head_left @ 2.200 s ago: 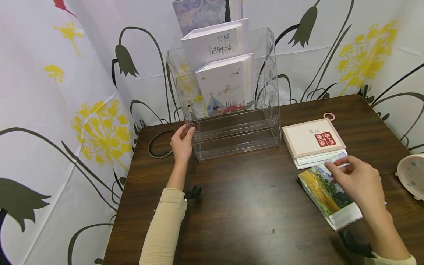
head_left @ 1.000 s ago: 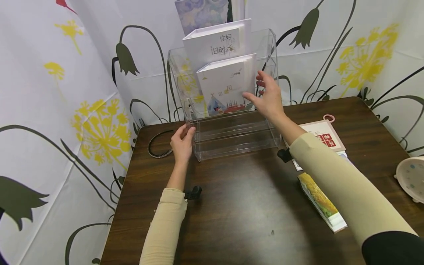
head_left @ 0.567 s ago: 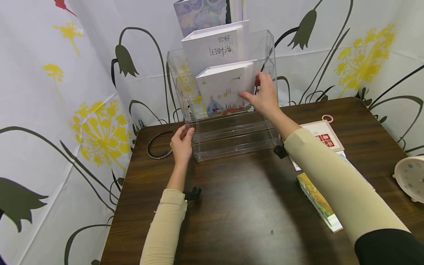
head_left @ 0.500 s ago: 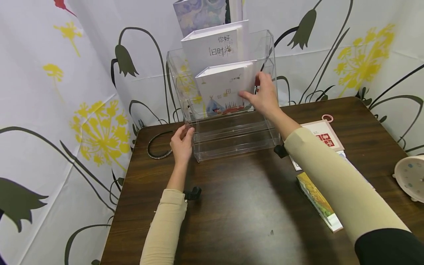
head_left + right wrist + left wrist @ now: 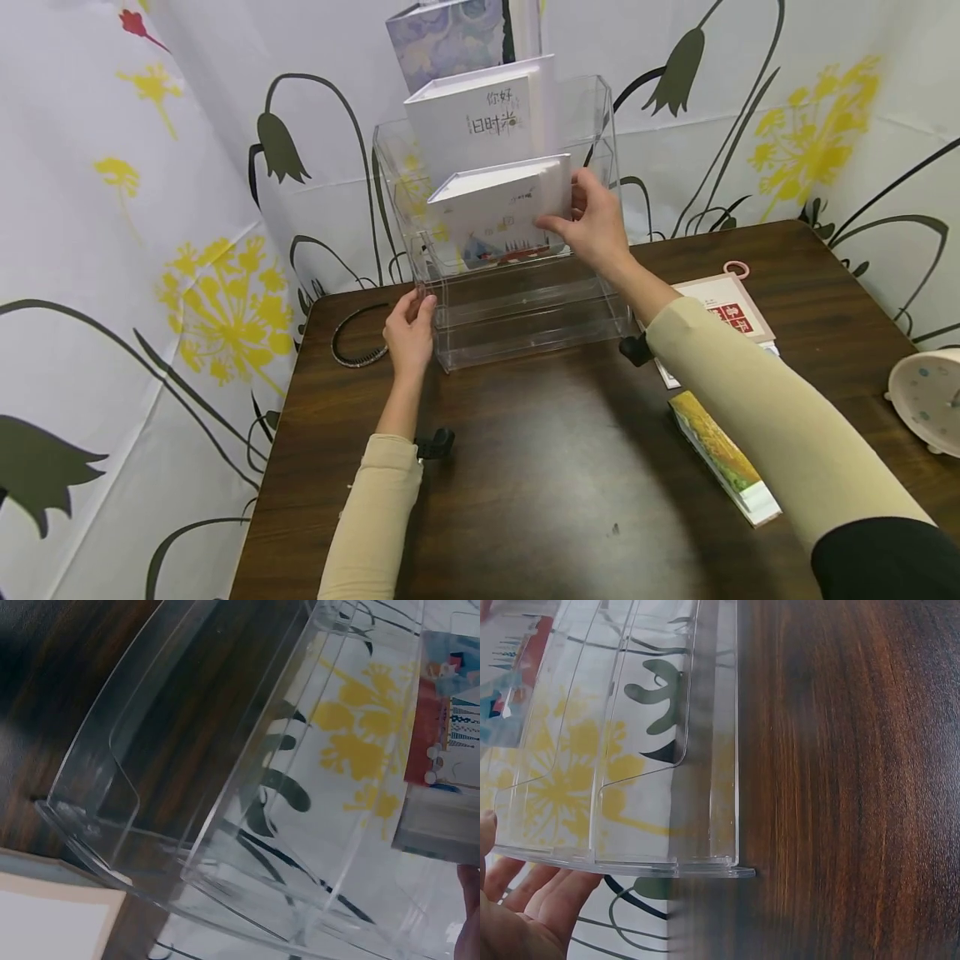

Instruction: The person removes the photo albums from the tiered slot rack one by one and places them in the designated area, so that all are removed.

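A clear acrylic tiered rack (image 5: pixel 532 340) stands on the table, with books in its upper tiers. My left hand (image 5: pixel 409 337) holds the rack's left side panel, thumb in front and fingers behind, as the left wrist view shows. My right hand (image 5: pixel 597 223) pinches the right edge of the front white book (image 5: pixel 487 218), which has a tent and trees drawn on its cover. That book leans forward, its top page edges showing. Behind it stands a white book with large black characters (image 5: pixel 480 125), and at the back a taller purple-blue painted book (image 5: pixel 453 42).
On the dark wooden table (image 5: pixel 540 500), a beige book with red squares (image 5: pixel 723 300) and a yellow-green book (image 5: pixel 720 450) lie at right, partly under my right forearm. A black headband (image 5: pixel 348 354) lies left of the rack. A round clock (image 5: pixel 930 400) is at far right.
My right hand has gone from above the yellow-green book to the rack and taken hold of the front white book, whose top has tipped forward. My left hand has stayed on the rack.
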`<state>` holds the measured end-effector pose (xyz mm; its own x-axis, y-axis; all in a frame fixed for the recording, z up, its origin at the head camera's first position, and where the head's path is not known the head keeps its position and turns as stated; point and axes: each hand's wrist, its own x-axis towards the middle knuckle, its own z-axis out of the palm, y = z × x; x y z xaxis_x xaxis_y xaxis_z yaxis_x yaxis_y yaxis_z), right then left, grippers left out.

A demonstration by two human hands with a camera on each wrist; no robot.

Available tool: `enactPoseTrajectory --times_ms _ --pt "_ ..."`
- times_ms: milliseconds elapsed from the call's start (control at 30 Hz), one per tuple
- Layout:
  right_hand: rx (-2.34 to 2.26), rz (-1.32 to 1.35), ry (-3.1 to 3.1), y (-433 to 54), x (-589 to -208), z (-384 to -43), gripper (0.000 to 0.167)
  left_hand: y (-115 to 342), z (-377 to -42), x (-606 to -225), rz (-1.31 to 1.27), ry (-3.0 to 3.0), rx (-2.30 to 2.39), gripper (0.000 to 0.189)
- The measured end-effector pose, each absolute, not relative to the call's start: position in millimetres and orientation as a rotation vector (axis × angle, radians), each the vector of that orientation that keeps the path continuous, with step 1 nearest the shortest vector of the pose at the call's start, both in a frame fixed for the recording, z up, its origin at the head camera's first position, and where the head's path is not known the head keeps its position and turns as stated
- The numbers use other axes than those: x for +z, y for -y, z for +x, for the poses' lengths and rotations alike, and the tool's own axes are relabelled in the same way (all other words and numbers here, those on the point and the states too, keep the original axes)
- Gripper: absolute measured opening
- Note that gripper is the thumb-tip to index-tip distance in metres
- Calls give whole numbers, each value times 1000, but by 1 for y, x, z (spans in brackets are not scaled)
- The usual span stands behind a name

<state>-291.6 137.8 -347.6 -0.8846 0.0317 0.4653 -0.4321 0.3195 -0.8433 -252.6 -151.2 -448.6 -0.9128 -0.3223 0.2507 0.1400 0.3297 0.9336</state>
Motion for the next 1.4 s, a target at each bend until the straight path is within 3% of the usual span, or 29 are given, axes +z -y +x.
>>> enactPoseTrajectory --times_ms 333,567,867,1133,1400 --pt "1387 659 2024 -142 -331 -270 41 150 -251 -449 190 2204 -1650 35" --pt "1330 767 1750 -152 -324 -235 38 151 -250 -449 216 2228 -1640 34" --pt "2007 396 1821 -184 -354 -172 52 152 -252 -450 192 2230 -1611 35" --pt "2364 -25 2121 -218 -415 -133 37 150 -252 -451 184 2198 -1648 34" --pt "2519 -253 2339 -230 -455 -111 39 150 -252 -450 167 2193 -1647 32"
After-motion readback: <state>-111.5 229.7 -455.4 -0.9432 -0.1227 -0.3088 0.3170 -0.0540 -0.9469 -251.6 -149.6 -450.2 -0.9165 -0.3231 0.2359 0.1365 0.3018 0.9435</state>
